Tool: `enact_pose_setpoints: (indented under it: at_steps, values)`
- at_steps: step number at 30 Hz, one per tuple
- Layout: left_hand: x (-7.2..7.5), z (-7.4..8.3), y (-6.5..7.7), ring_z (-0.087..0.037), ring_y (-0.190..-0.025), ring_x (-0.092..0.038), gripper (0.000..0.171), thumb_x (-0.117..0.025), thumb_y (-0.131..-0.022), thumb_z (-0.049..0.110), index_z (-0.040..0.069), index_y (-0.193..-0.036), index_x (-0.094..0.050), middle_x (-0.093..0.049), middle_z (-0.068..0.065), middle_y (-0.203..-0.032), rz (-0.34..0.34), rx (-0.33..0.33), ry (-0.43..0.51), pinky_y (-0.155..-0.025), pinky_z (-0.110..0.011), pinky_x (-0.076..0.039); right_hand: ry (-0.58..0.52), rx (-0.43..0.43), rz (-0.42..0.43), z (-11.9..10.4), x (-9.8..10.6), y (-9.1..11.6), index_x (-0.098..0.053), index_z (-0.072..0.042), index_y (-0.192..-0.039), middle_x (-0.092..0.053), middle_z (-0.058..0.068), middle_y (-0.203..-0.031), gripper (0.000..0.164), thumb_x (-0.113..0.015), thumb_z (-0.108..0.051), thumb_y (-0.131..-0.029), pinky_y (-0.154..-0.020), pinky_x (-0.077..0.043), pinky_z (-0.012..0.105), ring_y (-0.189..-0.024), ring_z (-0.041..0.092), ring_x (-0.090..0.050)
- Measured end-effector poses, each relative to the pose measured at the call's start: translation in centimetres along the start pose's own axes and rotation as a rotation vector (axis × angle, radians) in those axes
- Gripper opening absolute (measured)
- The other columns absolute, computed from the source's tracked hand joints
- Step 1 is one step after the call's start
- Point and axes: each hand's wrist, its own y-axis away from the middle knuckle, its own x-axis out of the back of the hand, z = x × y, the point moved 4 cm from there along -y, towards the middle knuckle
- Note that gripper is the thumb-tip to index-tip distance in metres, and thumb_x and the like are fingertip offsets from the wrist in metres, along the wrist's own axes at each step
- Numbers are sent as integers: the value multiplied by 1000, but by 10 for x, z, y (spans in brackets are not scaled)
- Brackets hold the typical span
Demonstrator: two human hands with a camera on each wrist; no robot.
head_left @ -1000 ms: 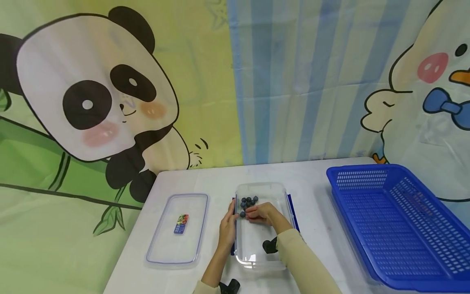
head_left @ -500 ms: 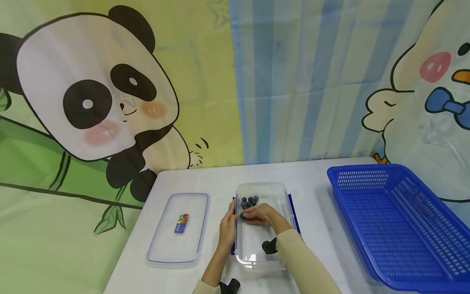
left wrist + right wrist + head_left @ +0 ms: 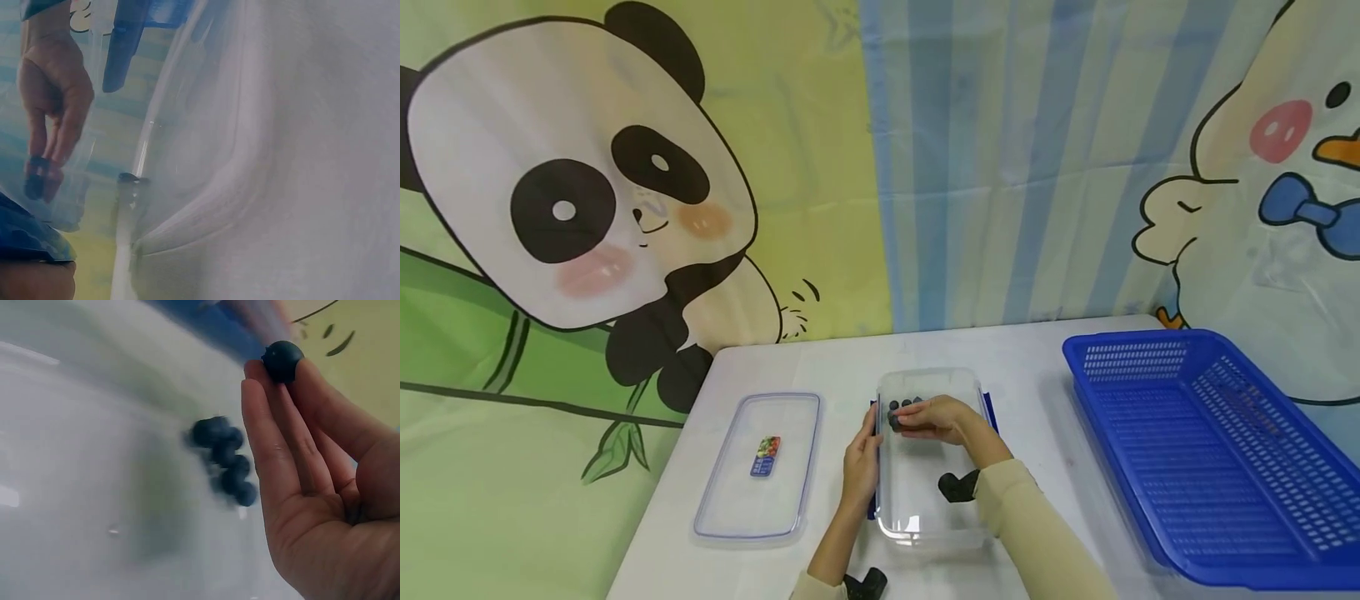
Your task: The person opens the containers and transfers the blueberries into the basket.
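Lengthwise, near to far — clear container (image 3: 925, 492), round blueberry (image 3: 283, 362) in right hand (image 3: 319, 512).

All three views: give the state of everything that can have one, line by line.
Clear plastic container: uncovered
Clear plastic lid: off, lying flat
Blue plastic basket: upright, open-topped
Left hand: against the container's left side
Right hand: pinching
Held blueberry: pinched in that hand
Other blueberries: clustered in the container
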Motion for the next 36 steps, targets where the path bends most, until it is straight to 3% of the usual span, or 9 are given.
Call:
enact_pose_setpoints:
  at_steps: [4,8,13,17,21,26,29,32,36]
  values:
    - [0,-1,0,-17,-134,-27,48,-41,-93,3,14,-139,-42,-34,-5,-145,15,-17,-5,-111,-34,-19,21,37,-69,-24,6,16,-60,8,-114,-65,17,-104,30,-60,4,-84,-84,-53,35,-92,26,-65]
    - [0,7,0,-20,-134,-26,47,-42,-93,-1,10,-138,-42,-33,-7,-145,-3,-8,31,-111,-34,-18,73,85,-155,-59,29,45,-56,10,-120,-64,16,-106,33,-57,3,-88,-90,-49,37,-97,25,-63]
    - [1,24,5,-27,-134,-26,46,-42,-92,-3,3,-137,-41,-32,-11,-144,-8,-8,32,-110,-39,-19,156,123,-199,-101,87,86,-56,7,-121,-63,14,-109,32,-56,0,-90,-97,-43,41,-101,23,-61]
    - [2,14,3,-25,-134,-26,46,-43,-92,-1,7,-138,-42,-32,-12,-144,1,-7,40,-110,-39,-19,215,127,-186,-115,145,116,-57,4,-122,-63,10,-113,31,-54,-2,-91,-97,-43,38,-105,20,-60]
    - [1,1,1,-22,-134,-25,47,-43,-93,3,12,-139,-42,-31,-12,-145,5,-10,35,-111,-37,-18,182,118,-211,-107,200,144,-64,-5,-117,-63,7,-115,28,-48,0,-94,-97,-43,34,-107,18,-59]
    - [1,-1,0,-22,-135,-24,47,-43,-93,4,12,-139,-42,-30,-12,-146,7,-12,35,-111,-37,-17,63,125,-366,-79,255,165,-63,-6,-119,-61,8,-119,39,-33,5,-98,-97,-43,33,-111,19,-56]
    - [1,-1,0,-21,-135,-24,47,-43,-93,4,12,-139,-42,-30,-12,-146,2,-4,39,-111,-35,-17,-17,106,-440,-59,279,173,-60,-5,-122,-59,9,-121,43,-26,7,-98,-99,-40,34,-114,20,-55]
    - [1,0,1,-19,-135,-23,47,-42,-93,3,11,-139,-41,-29,-10,-146,-9,-2,46,-111,-33,-17,-81,52,-463,-37,298,176,-60,-5,-123,-58,10,-123,46,-22,7,-99,-101,-37,36,-116,21,-53]
    - [2,15,5,-21,-135,-22,46,-41,-94,1,6,-139,-38,-28,-9,-146,-33,19,54,-110,-32,-18,-164,-23,-524,-11,315,178,-57,-5,-126,-54,12,-128,49,-17,4,-100,-106,-30,37,-121,23,-48]
